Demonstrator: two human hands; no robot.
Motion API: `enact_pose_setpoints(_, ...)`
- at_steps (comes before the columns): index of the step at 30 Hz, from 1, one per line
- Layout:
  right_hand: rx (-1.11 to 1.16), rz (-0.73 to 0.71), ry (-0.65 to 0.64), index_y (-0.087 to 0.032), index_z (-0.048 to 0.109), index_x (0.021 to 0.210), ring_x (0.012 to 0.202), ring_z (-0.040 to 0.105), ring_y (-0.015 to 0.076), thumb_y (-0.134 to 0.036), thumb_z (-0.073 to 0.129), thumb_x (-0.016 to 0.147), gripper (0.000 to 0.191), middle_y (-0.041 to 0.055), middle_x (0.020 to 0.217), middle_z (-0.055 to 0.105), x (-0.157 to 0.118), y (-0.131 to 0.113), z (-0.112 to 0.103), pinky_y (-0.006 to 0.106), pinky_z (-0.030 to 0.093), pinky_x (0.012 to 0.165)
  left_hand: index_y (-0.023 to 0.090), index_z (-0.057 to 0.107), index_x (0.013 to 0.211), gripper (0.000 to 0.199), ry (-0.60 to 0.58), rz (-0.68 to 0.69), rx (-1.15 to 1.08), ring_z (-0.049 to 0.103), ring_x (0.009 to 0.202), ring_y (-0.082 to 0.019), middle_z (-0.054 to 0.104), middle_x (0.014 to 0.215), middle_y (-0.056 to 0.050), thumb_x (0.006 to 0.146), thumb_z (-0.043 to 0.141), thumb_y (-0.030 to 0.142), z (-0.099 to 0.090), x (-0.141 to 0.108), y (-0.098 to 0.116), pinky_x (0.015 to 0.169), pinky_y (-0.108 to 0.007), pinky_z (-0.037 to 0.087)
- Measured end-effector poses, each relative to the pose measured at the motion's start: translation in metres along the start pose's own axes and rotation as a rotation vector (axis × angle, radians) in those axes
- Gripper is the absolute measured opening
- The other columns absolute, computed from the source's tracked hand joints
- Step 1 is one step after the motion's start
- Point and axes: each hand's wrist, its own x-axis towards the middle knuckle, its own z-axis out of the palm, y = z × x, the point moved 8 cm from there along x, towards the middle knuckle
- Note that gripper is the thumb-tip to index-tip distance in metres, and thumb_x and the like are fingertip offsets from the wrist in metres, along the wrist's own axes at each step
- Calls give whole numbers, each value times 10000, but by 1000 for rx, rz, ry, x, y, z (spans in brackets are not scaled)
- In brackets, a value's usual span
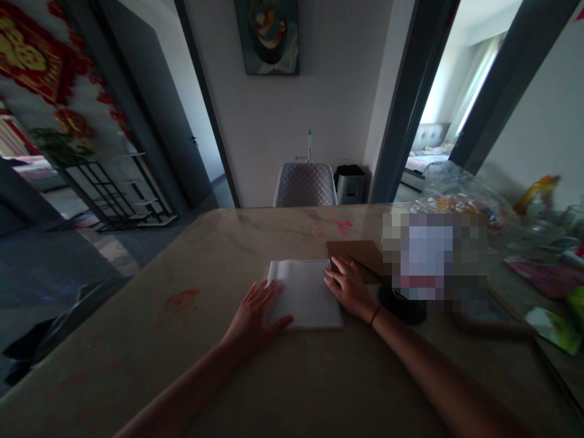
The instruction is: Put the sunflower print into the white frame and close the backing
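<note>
A white, flat, nearly square booklet or stack of paper [305,298] lies on the table in front of me. My left hand [258,313] rests on its left side, fingers stretched and spread, with the thumb along the lower edge. At its right side is my right hand [351,289], fingers apart and slightly bent, the tips touching the upper right edge. Neither hand grips anything. Just behind the right hand lies a brown flat folder or card [353,250], partly covered by that hand.
The marbled table [205,340] has reddish stains. Right of my right wrist sits a black object [404,306], near a pixelated patch. Clear plastic bags [460,191] and a green-and-white packet [554,328] lie farther right. A quilted chair [305,184] stands beyond the far edge.
</note>
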Motion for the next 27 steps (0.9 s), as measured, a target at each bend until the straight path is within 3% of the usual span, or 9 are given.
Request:
enact_pose_setpoints(9, -15, -42, -34, -186, 617, 1089, 1242, 361, 244, -332, 392, 881, 338, 114, 1276, 497, -1, -5, 2, 481, 288, 1010, 136, 390, 1295, 768, -49, 36, -24, 374, 1239, -327, 456, 1322, -158, 713, 499, 625, 1, 0, 5, 1004, -534, 309)
enact_pose_setpoints(18, -16, -36, -41, -186, 605, 1106, 1220, 391, 235, -330, 381, 886, 345, 112, 1267, 504, -1, -6, 2, 454, 302, 1009, 176, 396, 1300, 827, 10, 53, -19, 374, 1232, -354, 479, 1300, -159, 641, 563, 646, -5, -1, 6, 991, -569, 301)
enact_pose_setpoints(27, 4, -54, -26, -168, 612, 1087, 1195, 422, 226, -304, 385, 881, 336, 123, 1272, 498, 0, -7, 1, 435, 326, 995, 242, 532, 1186, 588, 87, 63, -28, 433, 1197, -325, 569, 1216, -105, 692, 586, 555, -15, -1, 9, 966, -566, 345)
